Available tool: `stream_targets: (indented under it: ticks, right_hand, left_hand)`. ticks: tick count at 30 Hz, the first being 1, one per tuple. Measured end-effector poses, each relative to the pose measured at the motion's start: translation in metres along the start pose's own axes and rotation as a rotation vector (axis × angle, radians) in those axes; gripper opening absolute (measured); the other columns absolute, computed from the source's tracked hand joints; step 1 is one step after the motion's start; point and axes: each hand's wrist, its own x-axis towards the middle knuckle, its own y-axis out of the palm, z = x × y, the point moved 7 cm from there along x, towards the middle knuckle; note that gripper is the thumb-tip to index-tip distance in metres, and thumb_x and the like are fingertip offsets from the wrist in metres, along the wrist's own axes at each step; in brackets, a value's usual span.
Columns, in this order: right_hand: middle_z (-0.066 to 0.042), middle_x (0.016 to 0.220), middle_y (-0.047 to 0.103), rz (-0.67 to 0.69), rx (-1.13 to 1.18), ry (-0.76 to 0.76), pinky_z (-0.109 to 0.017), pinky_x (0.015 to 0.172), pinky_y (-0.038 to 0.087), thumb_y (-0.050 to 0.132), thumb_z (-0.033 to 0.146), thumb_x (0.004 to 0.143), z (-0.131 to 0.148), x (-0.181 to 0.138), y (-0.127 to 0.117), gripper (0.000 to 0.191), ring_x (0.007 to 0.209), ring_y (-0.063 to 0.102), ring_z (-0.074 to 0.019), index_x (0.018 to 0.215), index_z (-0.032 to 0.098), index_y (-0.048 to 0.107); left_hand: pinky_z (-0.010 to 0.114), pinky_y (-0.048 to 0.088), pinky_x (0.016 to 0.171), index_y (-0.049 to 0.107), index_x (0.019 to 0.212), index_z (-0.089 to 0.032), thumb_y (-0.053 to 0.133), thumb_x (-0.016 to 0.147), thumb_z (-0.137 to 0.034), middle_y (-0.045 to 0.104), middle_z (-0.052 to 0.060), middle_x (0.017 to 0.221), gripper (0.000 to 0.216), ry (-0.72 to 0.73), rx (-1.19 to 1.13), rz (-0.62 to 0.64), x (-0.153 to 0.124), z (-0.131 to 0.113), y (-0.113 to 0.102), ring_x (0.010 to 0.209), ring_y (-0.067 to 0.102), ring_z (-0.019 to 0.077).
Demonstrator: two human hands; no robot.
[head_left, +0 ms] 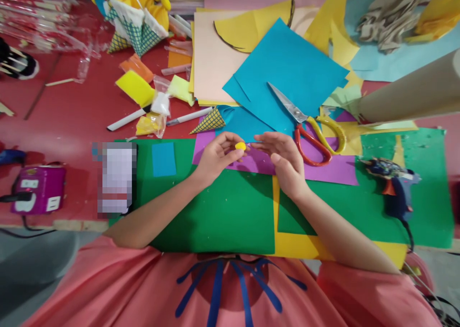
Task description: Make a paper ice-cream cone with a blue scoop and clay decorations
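Shaping by hand looks to be the step underway: the left hand (223,152) pinches a small yellow lump (240,146) between thumb and curled fingers, while the right hand (285,162), loosely open with nothing visible in it, hovers nearby at three o'clock. Continuing would seem to call for a light touch from the right fingertips. From the lump, the green sheet (212,212) offers room at six o'clock down to its near edge, whereas scissors (299,115) at about two and a paper cone (209,121) at ten crowd the far side.

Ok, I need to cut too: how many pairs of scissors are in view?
1: the scissors, lying partly on the blue paper, beside the right hand. Others may be hidden.
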Motion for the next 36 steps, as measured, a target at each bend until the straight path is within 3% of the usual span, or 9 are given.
stream_targets:
  ticks: [5,8,12,16,23,29,33,36]
  right_hand:
    - [-0.007,0.123,0.068,-0.057,0.107,0.107,-0.051,0.101,0.05,0.055,0.044,0.087,-0.006,0.006,-0.005,0.033,0.109,0.068,-0.0256,0.115,0.028,0.054]
    - [-0.006,0.121,0.069,-0.076,0.143,0.127,-0.05,0.101,0.051,0.057,0.042,0.087,-0.007,0.006,-0.005,0.03,0.107,0.069,-0.0241,0.113,0.027,0.055]
    - [-0.002,0.1,0.075,-0.123,0.183,0.176,-0.039,0.09,0.056,0.064,0.032,0.087,-0.013,0.004,-0.008,0.024,0.094,0.072,-0.018,0.109,0.027,0.058]
    - [0.002,0.083,0.075,-0.188,0.189,0.248,-0.029,0.075,0.057,0.075,0.031,0.078,-0.021,0.004,-0.012,0.027,0.08,0.071,-0.0147,0.101,0.025,0.063]
    - [0.002,0.086,0.076,-0.206,0.214,0.277,-0.027,0.071,0.058,0.079,0.029,0.073,-0.023,0.005,-0.014,0.026,0.074,0.07,-0.0126,0.095,0.025,0.064]
    - [0.002,0.095,0.075,-0.179,0.231,0.21,-0.024,0.07,0.058,0.077,0.025,0.075,-0.017,0.007,-0.013,0.027,0.072,0.07,-0.0103,0.099,0.025,0.064]
    - [0.006,0.062,0.067,-0.232,0.203,0.263,-0.019,0.04,0.044,0.07,0.035,0.083,-0.016,0.004,-0.017,0.015,0.038,0.055,-0.0068,0.089,0.023,0.063]
    - [0.007,0.047,0.056,-0.286,0.149,0.274,-0.019,0.033,0.036,0.067,0.043,0.085,-0.016,0.002,-0.021,0.028,0.033,0.048,-0.0069,0.069,0.022,0.057]
  left_hand:
    - [0.02,0.055,0.066,0.063,0.102,-0.022,0.08,0.07,-0.04,0.07,-0.001,0.084,0.04,0.044,0.049,-0.025,0.001,-0.001,-0.004,0.073,0.067,0.0095]
    - [0.02,0.053,0.062,0.069,0.096,-0.02,0.076,0.074,-0.044,0.072,0.001,0.08,0.034,0.041,0.07,-0.041,-0.001,-0.003,-0.005,0.068,0.067,0.0091]
    - [0.02,0.053,0.059,0.07,0.087,-0.018,0.075,0.074,-0.047,0.072,0.001,0.071,0.033,0.03,0.051,-0.033,-0.002,-0.003,-0.004,0.062,0.066,0.0091]
    - [0.022,0.054,0.06,0.07,0.087,-0.017,0.076,0.072,-0.05,0.072,0.002,0.072,0.037,0.019,0.086,-0.023,-0.002,-0.003,-0.002,0.064,0.067,0.0106]
    - [0.023,0.054,0.061,0.069,0.087,-0.017,0.076,0.072,-0.05,0.072,0.002,0.074,0.037,0.003,0.105,-0.015,-0.002,-0.002,-0.001,0.065,0.067,0.0111]
    - [0.021,0.052,0.064,0.07,0.09,-0.019,0.078,0.071,-0.044,0.072,0.001,0.083,0.032,0.024,0.086,0.008,-0.001,-0.003,0.0,0.071,0.066,0.0098]
    - [0.019,0.052,0.067,0.069,0.09,-0.02,0.082,0.067,-0.037,0.071,0.001,0.09,0.031,0.06,0.1,0.001,-0.001,-0.004,0.0,0.079,0.066,0.0097]
    - [0.02,0.052,0.068,0.066,0.088,-0.019,0.083,0.065,-0.037,0.069,0.0,0.086,0.033,0.07,0.122,-0.003,-0.001,-0.003,0.001,0.077,0.065,0.0099]
